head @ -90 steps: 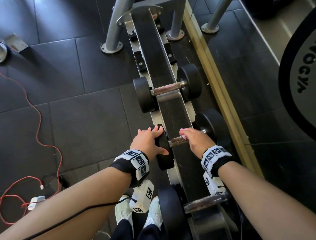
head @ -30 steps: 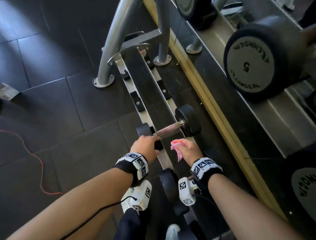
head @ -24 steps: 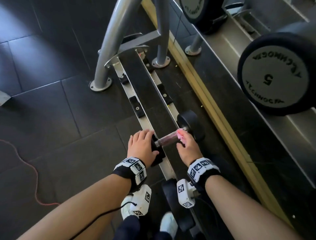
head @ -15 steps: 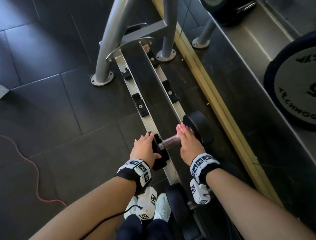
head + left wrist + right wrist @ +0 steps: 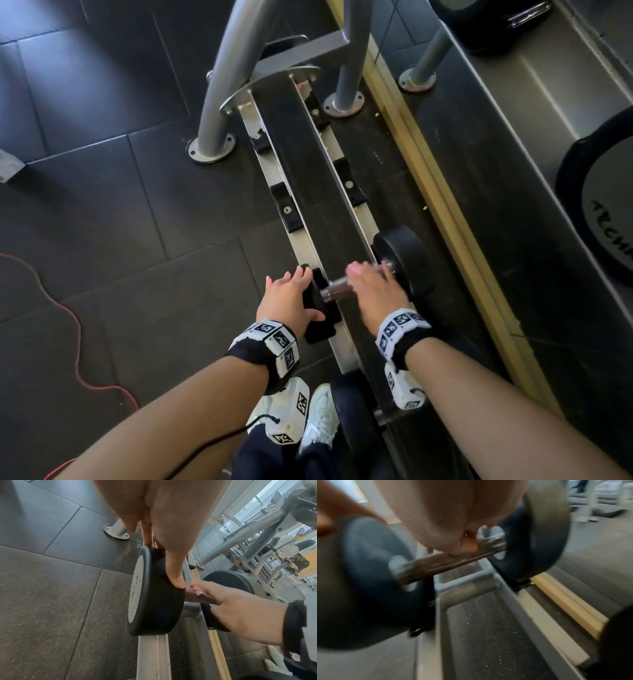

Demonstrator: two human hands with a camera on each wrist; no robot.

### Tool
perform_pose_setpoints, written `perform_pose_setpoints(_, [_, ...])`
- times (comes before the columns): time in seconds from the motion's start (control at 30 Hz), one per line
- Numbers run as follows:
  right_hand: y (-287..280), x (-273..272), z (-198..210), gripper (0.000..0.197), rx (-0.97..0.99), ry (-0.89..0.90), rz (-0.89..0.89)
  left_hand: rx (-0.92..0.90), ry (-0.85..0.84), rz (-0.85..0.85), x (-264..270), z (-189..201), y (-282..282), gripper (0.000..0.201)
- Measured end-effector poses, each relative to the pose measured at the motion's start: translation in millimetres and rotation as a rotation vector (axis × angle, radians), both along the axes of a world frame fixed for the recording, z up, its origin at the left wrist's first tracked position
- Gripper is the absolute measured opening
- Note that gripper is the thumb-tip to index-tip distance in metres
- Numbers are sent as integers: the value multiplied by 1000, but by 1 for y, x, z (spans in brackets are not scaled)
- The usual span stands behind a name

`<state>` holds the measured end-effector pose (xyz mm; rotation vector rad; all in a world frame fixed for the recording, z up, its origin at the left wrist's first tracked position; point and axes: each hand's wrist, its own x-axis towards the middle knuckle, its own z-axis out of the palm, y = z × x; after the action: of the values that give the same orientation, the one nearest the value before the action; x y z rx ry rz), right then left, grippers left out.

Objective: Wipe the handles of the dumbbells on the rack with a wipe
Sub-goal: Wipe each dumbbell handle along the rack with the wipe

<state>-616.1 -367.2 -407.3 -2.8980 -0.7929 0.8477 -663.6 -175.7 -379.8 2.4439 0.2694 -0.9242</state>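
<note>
A small black dumbbell (image 5: pixel 406 265) lies across the rack (image 5: pixel 301 226), its metal handle (image 5: pixel 334 291) bare between my hands. My left hand (image 5: pixel 291 301) cups the near weight head (image 5: pixel 154 595), thumb on the rim and fingers over the top. My right hand (image 5: pixel 373 289) wraps the handle close to the far weight head and holds a pink wipe (image 5: pixel 354 269) against it. The wipe (image 5: pixel 195 589) peeks out at the fingertips. The right wrist view is blurred; it shows the handle (image 5: pixel 443 563) under my fingers.
Another dumbbell (image 5: pixel 352 431) sits on the rack nearer my shoes (image 5: pixel 322 418). Grey rack legs (image 5: pixel 219 102) stand ahead. A wooden strip (image 5: pixel 445 205) runs along the rack's right, with a large weight plate (image 5: pixel 603 205) beyond. A red cable (image 5: pixel 78 342) lies on the floor at left.
My right hand brought the wipe down onto this dumbbell's handle and has been sliding it along toward the far weight head. My left hand has stayed on the near weight head.
</note>
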Motion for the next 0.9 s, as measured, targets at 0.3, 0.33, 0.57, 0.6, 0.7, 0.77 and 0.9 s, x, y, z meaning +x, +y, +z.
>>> perform_pose_setpoints(0.3, [20, -35, -11, 92, 102, 82, 58, -9, -26, 4, -2, -4, 1, 97])
perform_pose_setpoints(0.33, [18, -35, -11, 94, 85, 85, 90, -8, -25, 2, -3, -4, 2, 97])
perform_pose_setpoints(0.57, [-18, -12, 3, 90, -32, 28, -128, -9, -31, -16, -3, -3, 4, 96])
perform_pose_setpoints(0.6, [-14, -17, 3, 95, -22, 44, -167, -6, -31, -22, -4, -2, 4, 96])
perform_pose_setpoints(0.7, [11, -38, 0, 95, 65, 104, -135, 5, -42, -30, -4, -3, 4, 96])
perform_pose_setpoints(0.77, [22, -48, -3, 92, 70, 150, -50, 6, -48, -32, -4, -4, 4, 96])
perform_pose_setpoints(0.9, [5, -28, 2, 93, 42, 150, -4, 0, -46, -33, -4, -6, 6, 98])
